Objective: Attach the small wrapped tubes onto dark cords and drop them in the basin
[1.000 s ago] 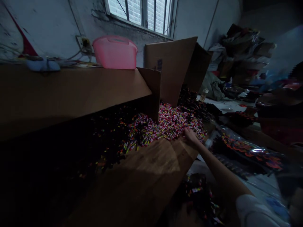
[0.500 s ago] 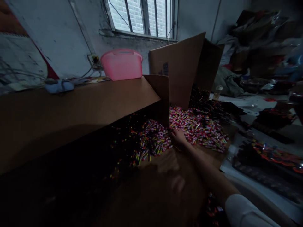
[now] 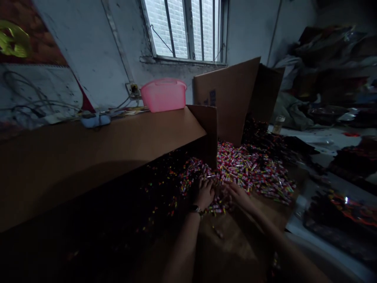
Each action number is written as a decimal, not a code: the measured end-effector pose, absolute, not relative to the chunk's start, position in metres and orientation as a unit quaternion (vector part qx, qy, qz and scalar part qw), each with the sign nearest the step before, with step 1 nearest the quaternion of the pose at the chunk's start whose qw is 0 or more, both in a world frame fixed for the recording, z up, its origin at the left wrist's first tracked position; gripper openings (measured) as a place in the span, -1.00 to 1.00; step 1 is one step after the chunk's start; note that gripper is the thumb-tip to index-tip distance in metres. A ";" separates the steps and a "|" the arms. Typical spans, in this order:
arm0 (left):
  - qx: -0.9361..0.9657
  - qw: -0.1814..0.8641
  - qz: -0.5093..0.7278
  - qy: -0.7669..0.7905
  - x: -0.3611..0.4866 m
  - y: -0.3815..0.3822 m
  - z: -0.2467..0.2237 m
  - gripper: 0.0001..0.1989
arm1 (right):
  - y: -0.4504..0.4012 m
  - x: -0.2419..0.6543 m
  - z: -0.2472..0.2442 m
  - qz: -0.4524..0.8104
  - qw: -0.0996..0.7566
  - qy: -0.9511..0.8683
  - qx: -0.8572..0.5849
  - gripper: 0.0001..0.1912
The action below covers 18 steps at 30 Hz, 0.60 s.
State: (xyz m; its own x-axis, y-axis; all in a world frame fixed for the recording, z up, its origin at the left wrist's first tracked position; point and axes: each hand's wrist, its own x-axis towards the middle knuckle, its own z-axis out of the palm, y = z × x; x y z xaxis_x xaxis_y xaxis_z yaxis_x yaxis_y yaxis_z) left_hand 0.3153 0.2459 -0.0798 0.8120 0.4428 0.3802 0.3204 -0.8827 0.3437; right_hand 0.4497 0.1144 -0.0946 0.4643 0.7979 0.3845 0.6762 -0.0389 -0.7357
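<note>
A heap of small pink, white and yellow tube-shaped pieces (image 3: 256, 169) spreads over brown cardboard (image 3: 235, 239) and into the dark mouth of a cardboard box (image 3: 165, 129). My left hand (image 3: 205, 193), with a dark band at the wrist, rests on the pieces by the box opening, its fingers apart. Just right of it, my right hand (image 3: 235, 193) reaches into the same pieces; its fingertips are blurred among them, so its grip is unclear. A few pieces lie loose below the hands.
A pink plastic basin (image 3: 165, 95) and a light blue object (image 3: 96, 120) sit on top of the box. Behind the heap stands an open carton (image 3: 226, 102). Dark bundled items (image 3: 341, 212) lie at the right, near a small jar (image 3: 278, 124).
My left hand has come in to the heap beside my right hand, which has moved slightly right and down in view. Some pieces have shifted toward the front. The camera view has tilted.
</note>
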 end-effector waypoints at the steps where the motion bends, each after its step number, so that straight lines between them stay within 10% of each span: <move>1: 0.942 0.135 0.231 0.202 0.309 0.241 -0.083 -0.65 | 0.108 0.454 -0.097 0.062 0.474 -0.491 -0.728 -0.58; 18: 0.860 0.229 0.323 0.324 0.192 0.192 -0.073 -0.66 | 0.121 0.360 -0.092 0.118 0.562 -0.415 -0.706 -0.60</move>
